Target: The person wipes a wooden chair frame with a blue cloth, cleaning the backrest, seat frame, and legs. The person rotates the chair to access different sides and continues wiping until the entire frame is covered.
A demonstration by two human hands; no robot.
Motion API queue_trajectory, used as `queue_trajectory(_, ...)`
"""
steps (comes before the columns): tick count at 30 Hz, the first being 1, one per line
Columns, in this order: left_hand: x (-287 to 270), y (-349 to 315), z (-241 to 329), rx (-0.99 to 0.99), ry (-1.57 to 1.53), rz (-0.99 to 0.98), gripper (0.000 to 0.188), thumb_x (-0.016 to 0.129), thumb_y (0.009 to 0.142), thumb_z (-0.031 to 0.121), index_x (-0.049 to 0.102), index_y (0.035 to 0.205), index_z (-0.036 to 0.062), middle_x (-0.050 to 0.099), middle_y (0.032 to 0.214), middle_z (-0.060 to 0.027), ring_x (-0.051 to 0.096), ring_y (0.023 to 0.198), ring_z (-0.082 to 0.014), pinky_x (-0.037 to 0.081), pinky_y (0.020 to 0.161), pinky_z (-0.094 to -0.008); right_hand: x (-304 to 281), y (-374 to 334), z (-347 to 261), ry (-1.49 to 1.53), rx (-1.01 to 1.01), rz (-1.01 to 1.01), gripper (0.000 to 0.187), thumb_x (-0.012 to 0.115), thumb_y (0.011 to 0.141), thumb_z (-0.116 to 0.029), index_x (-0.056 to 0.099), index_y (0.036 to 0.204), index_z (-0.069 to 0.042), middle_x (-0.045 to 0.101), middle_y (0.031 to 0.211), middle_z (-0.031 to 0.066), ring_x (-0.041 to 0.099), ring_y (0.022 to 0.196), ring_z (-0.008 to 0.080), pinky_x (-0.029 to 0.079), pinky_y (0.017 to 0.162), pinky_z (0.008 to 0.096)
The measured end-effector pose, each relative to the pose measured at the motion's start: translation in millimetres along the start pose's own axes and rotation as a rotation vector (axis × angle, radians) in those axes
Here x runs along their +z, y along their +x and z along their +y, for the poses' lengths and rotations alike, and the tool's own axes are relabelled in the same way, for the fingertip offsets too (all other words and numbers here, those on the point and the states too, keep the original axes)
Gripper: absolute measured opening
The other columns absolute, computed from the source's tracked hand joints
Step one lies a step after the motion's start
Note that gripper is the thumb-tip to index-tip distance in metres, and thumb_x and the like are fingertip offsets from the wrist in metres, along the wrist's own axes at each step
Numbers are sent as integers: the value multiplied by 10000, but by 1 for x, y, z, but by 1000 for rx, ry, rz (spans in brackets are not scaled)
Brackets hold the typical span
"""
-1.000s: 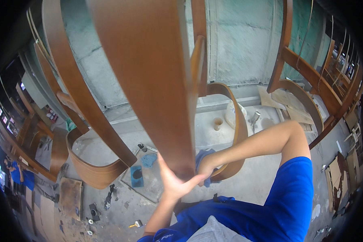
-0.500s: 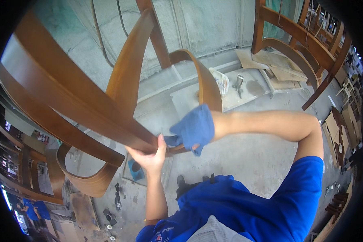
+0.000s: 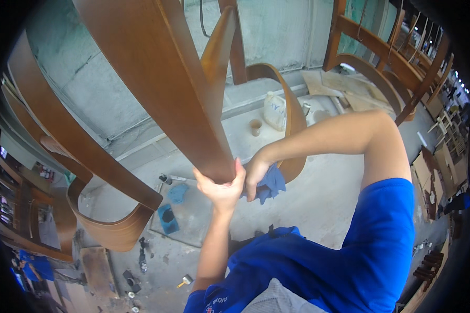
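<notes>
A brown varnished wooden chair frame (image 3: 167,88) hangs in front of me, its broad leg slanting down toward my hands. My left hand (image 3: 220,189) is wrapped round the lower end of that leg, thumb up along its right side. Just to the right, my right hand (image 3: 257,172) is closed on a blue cloth (image 3: 270,185) that droops below the fingers. The cloth is beside the leg's end; whether it touches the wood I cannot tell. Behind the right forearm a curved wooden band (image 3: 293,122) of the frame loops down.
Another wooden frame (image 3: 62,115) hangs at the left, and one more (image 3: 389,44) at the far right. On the floor are a whitish jug (image 3: 274,111), a brown cup (image 3: 255,127), a blue pad (image 3: 168,219), a paintbrush (image 3: 185,280) and flat boards (image 3: 344,86). A person in blue (image 3: 36,266) is at lower left.
The held leg now stands steeper and further right in view, with my left hand still on it. My right hand has turned downward, and the cloth that covered it now hangs below its fingers.
</notes>
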State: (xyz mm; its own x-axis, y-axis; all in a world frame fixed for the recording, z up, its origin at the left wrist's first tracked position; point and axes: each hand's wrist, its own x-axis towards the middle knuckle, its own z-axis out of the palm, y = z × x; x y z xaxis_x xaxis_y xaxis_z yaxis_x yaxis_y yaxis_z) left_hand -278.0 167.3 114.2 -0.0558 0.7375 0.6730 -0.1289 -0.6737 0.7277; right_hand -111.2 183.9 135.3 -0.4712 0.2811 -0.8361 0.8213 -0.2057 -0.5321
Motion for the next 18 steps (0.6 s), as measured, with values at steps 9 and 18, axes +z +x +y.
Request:
queue_trajectory(9,4,10,-3,206,160,37,871,932,792,101,447,1483,-116,578,1430,-249,610,1282,-333,445,1131,-451,79,-46,18,-766,-389,1120,290,695,907,-271,744,1150,-120,764,1106,184,729,1058,350,572,936,509)
queue_trajectory(18,76,-3,16,180,132,-11,761,927,839,97,487,1433,-85,615,1302,-202,653,1140,-285,538,1004,-422,142,84,52,-100,-497,2088,662,641,1010,-395,493,1526,-8,467,1618,242,453,1479,418,289,1259,592)
